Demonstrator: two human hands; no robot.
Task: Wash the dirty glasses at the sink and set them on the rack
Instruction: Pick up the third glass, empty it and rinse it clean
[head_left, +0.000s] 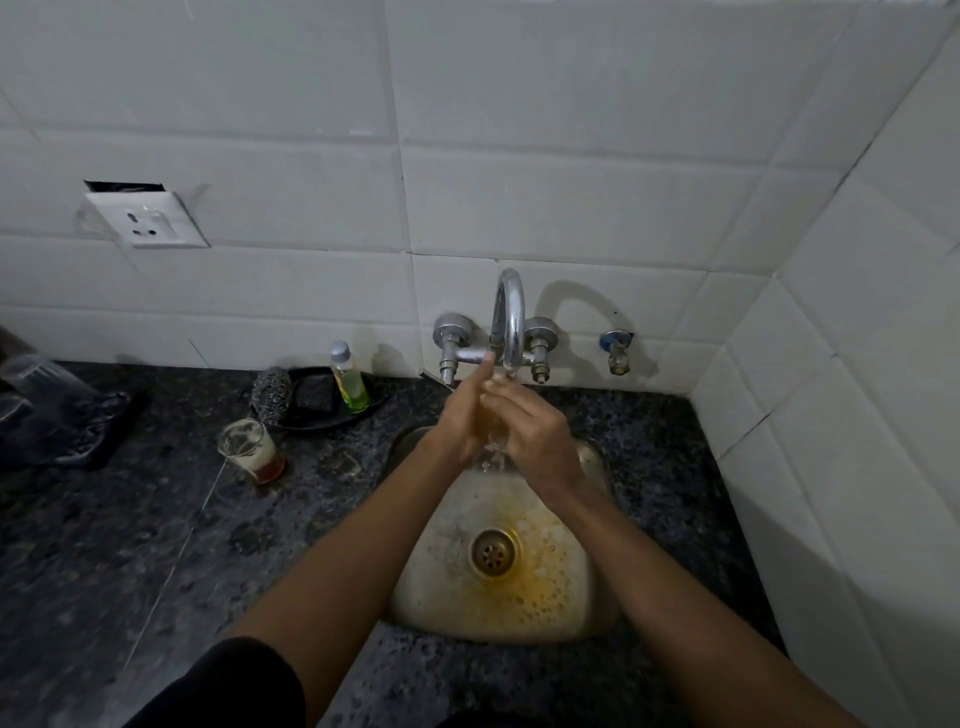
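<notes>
Lighting: dim, cool, from upper left; tap (508, 312) shadow falls right on tiles. Wide-angle bowing at edges; left margin blurred; mild softness overall.

Shiny metal tap (509, 312), speckled stone counter (156, 519)
</notes>
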